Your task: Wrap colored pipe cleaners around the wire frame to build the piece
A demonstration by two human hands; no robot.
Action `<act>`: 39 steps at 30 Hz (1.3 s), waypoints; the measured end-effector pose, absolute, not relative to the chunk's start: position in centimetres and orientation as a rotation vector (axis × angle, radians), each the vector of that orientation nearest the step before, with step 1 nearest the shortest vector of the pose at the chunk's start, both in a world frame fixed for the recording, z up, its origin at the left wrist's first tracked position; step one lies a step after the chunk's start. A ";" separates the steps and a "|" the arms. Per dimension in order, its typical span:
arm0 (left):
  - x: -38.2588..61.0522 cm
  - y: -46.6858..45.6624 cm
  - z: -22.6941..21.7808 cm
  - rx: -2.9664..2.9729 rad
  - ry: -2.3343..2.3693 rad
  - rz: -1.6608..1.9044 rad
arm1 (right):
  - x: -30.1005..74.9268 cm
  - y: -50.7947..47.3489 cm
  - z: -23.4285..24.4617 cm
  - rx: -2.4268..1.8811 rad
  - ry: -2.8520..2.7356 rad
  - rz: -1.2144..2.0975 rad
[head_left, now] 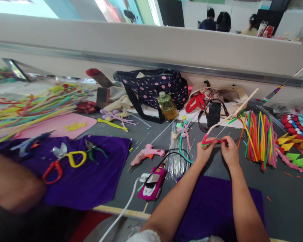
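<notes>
Both my hands meet over the grey table [288,201], to the right of the middle. My left hand [205,152] is closed on a small coil of red and green pipe cleaners [207,141]. My right hand [229,152] pinches the red end of that same coil. A long white pipe cleaner [232,113] runs from the coil up and to the right. A bundle of bright pipe cleaners [259,137] lies just right of my hands. A purple cloth [212,208] lies under my forearms.
A pink glue gun [147,154], a pink charger [153,183] with a white cable and thin wires [176,154] lie left of my hands. Scissors [63,161] rest on another purple cloth [91,181]. A spotted bag [154,85], a bottle [168,106] and felt pieces [296,148] stand around. People sit far behind.
</notes>
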State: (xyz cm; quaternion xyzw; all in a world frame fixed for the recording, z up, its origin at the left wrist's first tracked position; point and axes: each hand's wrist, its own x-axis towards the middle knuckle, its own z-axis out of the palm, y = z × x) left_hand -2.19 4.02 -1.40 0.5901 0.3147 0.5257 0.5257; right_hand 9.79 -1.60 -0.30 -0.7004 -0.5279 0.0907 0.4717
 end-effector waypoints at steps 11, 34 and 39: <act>-2.4 4.4 -0.2 0.851 0.790 1.181 | 9.7 -1.3 -0.4 -1.536 -0.793 0.417; -2.9 4.9 -0.9 0.714 0.696 1.012 | 10.1 -0.7 -1.1 -1.111 -0.337 0.920; -2.8 4.7 -0.7 0.705 0.698 0.978 | 10.4 -0.7 -1.7 -1.079 -0.304 0.992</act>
